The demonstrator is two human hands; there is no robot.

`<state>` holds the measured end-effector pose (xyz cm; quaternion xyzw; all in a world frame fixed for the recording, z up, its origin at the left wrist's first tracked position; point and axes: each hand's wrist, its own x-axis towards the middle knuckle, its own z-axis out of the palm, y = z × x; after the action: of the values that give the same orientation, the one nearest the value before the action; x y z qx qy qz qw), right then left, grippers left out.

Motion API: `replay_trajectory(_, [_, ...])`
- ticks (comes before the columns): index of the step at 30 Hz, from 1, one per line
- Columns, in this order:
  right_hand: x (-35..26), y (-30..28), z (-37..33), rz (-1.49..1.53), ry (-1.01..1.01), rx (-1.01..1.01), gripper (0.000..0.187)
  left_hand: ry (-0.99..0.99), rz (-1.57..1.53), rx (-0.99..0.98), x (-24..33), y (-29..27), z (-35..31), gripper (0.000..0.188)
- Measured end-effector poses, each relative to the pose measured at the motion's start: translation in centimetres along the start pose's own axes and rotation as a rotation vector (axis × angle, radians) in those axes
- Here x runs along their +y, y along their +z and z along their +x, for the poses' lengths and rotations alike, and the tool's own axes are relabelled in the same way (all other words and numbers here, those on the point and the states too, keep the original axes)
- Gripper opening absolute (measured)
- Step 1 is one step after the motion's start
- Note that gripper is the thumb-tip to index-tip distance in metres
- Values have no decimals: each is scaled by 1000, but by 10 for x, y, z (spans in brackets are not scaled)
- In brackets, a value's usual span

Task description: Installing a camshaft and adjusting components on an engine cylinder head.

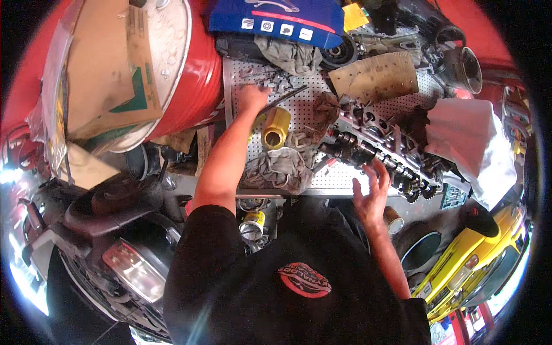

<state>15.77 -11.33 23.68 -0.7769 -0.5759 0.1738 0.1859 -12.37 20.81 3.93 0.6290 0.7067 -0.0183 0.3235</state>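
My left hand (255, 98) reaches to the far left of the perforated metal bench (351, 178). Its fingers are curled among small grey metal parts (282, 81); anything inside them is hidden. A dark rod (287, 98) lies just right of that hand. Nearer to me, a gold-coloured bottle (276, 127) lies with its open mouth toward me, above a crumpled grey rag (282, 168). On the right, my right hand (374, 190) is open, fingers spread and empty. It hovers at the near side of a camshaft (368, 154), beside an engine cylinder head (397, 138).
Stained cardboard (376, 77), another rag (290, 54) and a blue box (276, 20) lie at the back. A red drum (201, 69) with cardboard on top stands left. White sheeting (471, 138) lies right. Cans (253, 225) sit below the bench edge; a yellow car (477, 264) is lower right.
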Motion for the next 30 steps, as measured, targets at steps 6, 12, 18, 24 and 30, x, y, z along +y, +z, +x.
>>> replay_trajectory(6, [5, -6, -1, 12, 88, -39, 40, -108, -53, 149, 5, 34, 14, 43])
replay_trajectory(12, [10, -4, -7, 83, 109, -91, 34, -148, -56, 279, 19, 29, -5, 36])
replay_trajectory(18, [25, -18, -23, 190, 108, -65, 32, 86, -223, 647, 2, -16, -48, 33])
replay_trajectory(24, [12, -47, -3, 462, -8, -155, 33, 169, -637, 707, 41, -115, -196, 28])
replay_trajectory(30, [-34, -84, 32, 1196, -177, -533, 53, 240, -1032, 396, 135, -127, -401, 23])
